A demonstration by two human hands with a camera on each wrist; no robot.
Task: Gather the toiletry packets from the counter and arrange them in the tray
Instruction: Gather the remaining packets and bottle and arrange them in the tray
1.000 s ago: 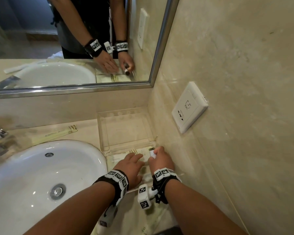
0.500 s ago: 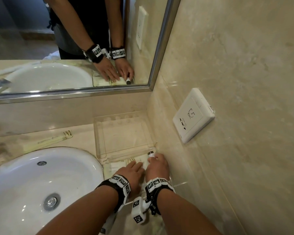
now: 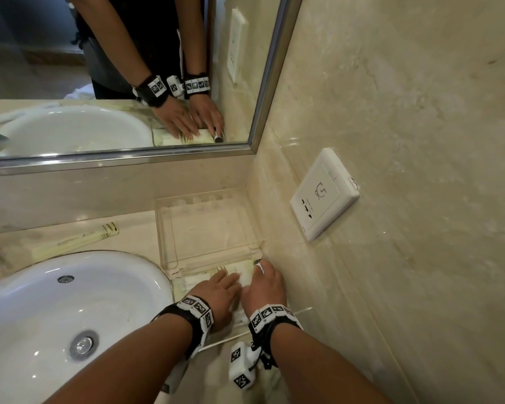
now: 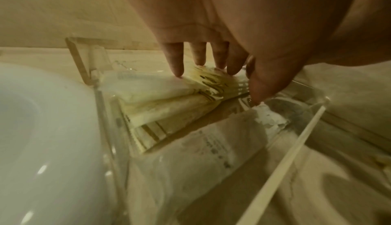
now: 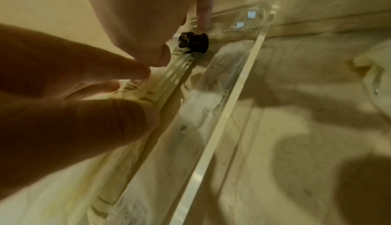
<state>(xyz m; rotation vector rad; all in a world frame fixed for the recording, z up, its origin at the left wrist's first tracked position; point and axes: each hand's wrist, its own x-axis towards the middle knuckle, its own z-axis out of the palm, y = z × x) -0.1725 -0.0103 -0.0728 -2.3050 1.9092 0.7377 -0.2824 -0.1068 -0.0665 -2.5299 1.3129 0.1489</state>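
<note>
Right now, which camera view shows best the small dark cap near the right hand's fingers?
The right wrist view: the dark cap is close, sharp and unobstructed. In the head view the cap is only a tiny ring beyond the right hand. In the left wrist view it cannot be made out.

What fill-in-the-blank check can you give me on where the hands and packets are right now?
1. The left hand presses its straight fingers on the stacked packets inside the clear ____.
2. One long packet is not yet gathered; it lies on the counter behind the ____.
3. The right hand holds a small white tube with a ____ cap.
4. The wall socket is mounted to the ____ of the tray.

Missing words: tray; sink; black; right
</note>
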